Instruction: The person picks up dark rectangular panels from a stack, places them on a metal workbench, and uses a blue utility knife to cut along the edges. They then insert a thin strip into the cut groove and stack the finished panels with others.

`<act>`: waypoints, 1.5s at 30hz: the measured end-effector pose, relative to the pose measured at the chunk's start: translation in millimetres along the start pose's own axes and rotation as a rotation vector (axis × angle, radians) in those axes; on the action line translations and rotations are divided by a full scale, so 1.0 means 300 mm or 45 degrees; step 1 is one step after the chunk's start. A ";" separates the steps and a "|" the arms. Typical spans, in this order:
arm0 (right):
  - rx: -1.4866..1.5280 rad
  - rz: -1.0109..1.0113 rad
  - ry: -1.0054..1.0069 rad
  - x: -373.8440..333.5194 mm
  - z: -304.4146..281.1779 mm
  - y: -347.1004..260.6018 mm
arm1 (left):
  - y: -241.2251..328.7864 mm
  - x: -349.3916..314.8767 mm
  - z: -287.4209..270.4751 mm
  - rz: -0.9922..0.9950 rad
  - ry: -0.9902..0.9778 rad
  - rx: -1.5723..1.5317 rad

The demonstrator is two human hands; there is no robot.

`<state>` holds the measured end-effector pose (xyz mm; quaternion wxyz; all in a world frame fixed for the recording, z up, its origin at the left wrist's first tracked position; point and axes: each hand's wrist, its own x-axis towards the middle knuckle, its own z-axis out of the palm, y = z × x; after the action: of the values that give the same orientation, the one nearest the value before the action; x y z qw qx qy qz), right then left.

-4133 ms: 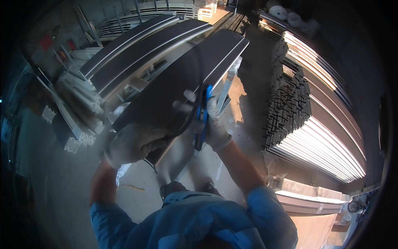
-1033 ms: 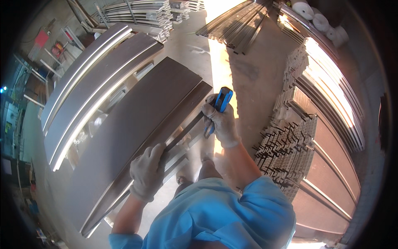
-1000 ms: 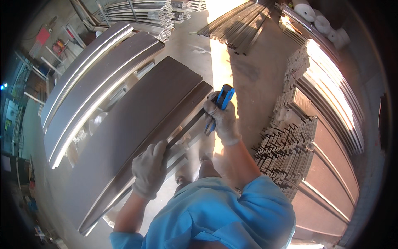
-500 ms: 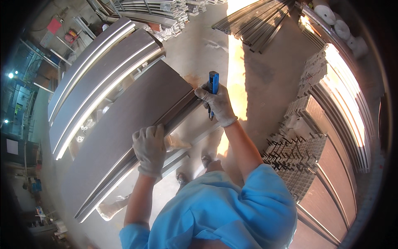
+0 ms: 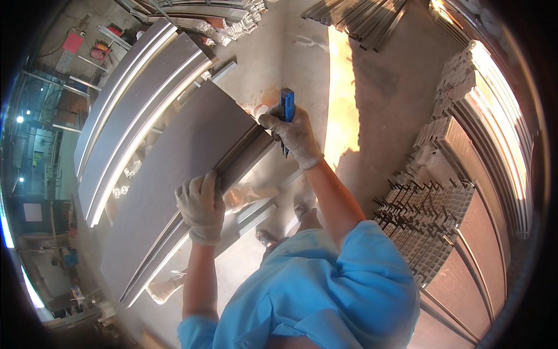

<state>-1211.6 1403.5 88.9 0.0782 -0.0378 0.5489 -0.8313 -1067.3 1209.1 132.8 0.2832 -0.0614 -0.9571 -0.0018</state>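
A long dark grey panel with a grooved near edge lies slanting before me. My left hand, in a pale work glove, is closed over that near edge, about midway along, its fingers curled on the top face. At the panel's far right corner is my gloved right hand. It is closed round a slim blue-and-black hand tool, held upright; its exact kind cannot be told. The thumb of this hand reaches to the panel's edge, and the palm hides the tool's middle.
Two similar long panels lie beyond on the left. Stacked profiles and a bundle of square tubes with dark rods stand on the right. More bars lie on the floor at the far side. A sandal-clad foot shows below.
The view has shifted slightly, so the stacks sit further right and higher. Both hands keep their holds on the panel edge and the tool, appearing a little further left.
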 end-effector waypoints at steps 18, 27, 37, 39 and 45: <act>0.003 -0.028 0.130 0.017 0.000 -0.017 | 0.033 0.299 0.055 0.313 -0.248 -0.312; 0.107 -0.022 0.186 0.023 -0.013 0.003 | -0.002 0.381 0.099 0.458 -0.371 -0.455; 0.106 -0.074 0.159 0.035 -0.009 0.005 | -0.008 0.402 0.120 0.509 -0.407 -0.443; 0.098 -0.054 0.170 0.033 -0.007 -0.002 | -0.006 0.410 0.123 0.525 -0.419 -0.454; 0.063 -0.038 0.176 0.034 -0.005 -0.020 | 0.021 0.417 0.159 0.552 -0.368 -0.466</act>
<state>-1222.3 1405.3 93.6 0.0285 0.0136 0.5316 -0.8464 -1196.3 1231.7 160.5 0.1222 -0.3134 -0.9359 -0.1047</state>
